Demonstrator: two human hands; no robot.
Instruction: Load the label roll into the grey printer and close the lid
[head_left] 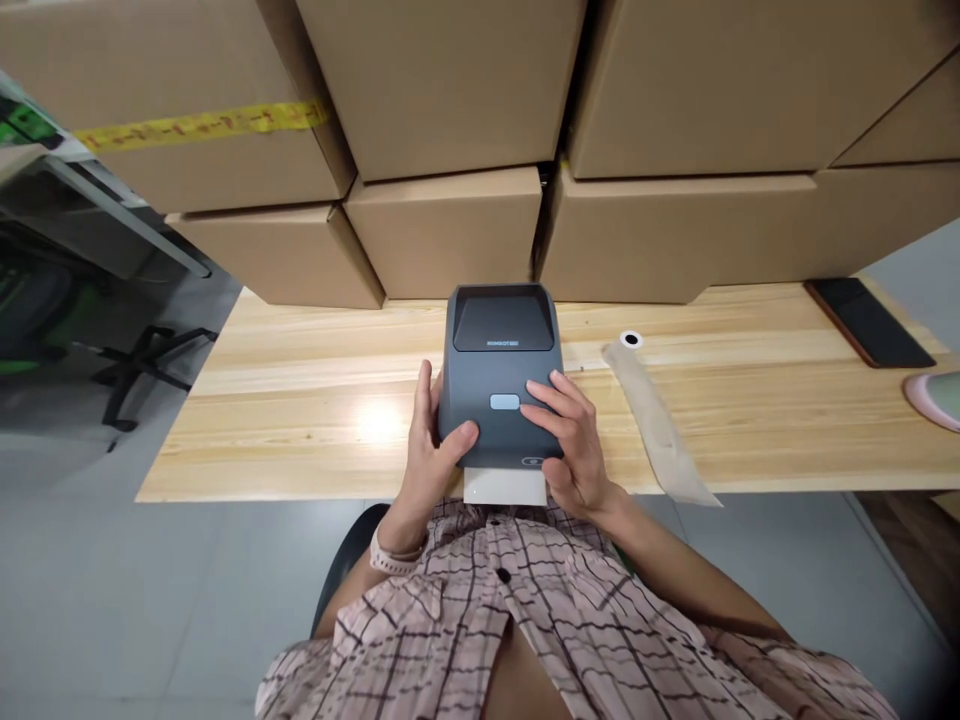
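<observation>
A dark grey label printer (pixel 501 375) with a black window and a light blue button stands on the table in front of me. White label paper (pixel 505 487) sticks out from its front, over the table edge. My left hand (pixel 433 445) grips the left side, with its thumb on the lid and the other fingers up along the side. On the right front corner lies my right hand (pixel 574 445), its fingertips on the lid beside the button and its thumb at the front edge. A beige paper strip (pixel 660 430) and a small white ring with a black centre (pixel 631 340) lie to the right.
Stacked cardboard boxes (pixel 442 235) stand along the back of the wooden table (pixel 277 400). A phone (pixel 866 322) lies at the far right, near a green and pink object (pixel 937 398). An office chair base (pixel 150 370) is on the floor at left.
</observation>
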